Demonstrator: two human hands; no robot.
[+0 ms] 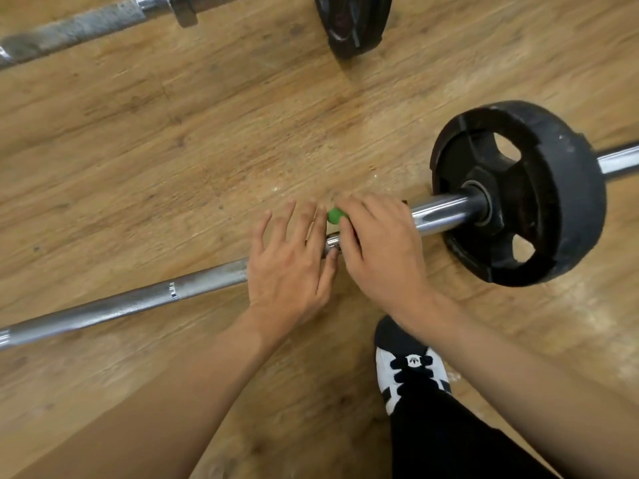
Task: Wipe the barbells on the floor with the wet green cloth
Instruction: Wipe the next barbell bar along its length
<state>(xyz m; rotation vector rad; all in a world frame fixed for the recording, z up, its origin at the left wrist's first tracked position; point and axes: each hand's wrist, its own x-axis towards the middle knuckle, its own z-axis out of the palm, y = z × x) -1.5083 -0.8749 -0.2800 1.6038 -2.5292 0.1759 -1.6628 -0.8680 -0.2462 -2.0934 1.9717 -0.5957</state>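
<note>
Head view, looking down on a wooden floor [173, 133].

Layout: the near barbell [121, 307] lies across the frame, with a black weight plate [539, 209] on its right end. A second barbell [86, 25] lies at top left, well apart, and another plate [352, 25] stands at the top edge. A black-and-white shoe [408, 368] is below the hands.

Green cloth [333, 215]: only a small bunched bit shows between the fingers of the right hand [380, 250]. It sits on the near bar where the thin shaft meets the thicker shiny sleeve [442, 212]. The rest is hidden under the palm.

Grip, right: clenched over the cloth and round the bar.
Grip, left: released. The left hand [290, 264] lies over the shaft, fingers spread, just beside the right hand, and holds nothing.

Judgement: the step in hand is wiping the near bar at the collar.

To do it well:
- Wrap the cloth fully round the bar so the underside is wiped too.
- Twist at the collar step, where grime likely gathers.
- Press with the left hand to stop the bar rolling.
- Run long strokes along the rough shaft, then along the sleeve up to the plate.

Whether the second barbell is done cannot be told.
</note>
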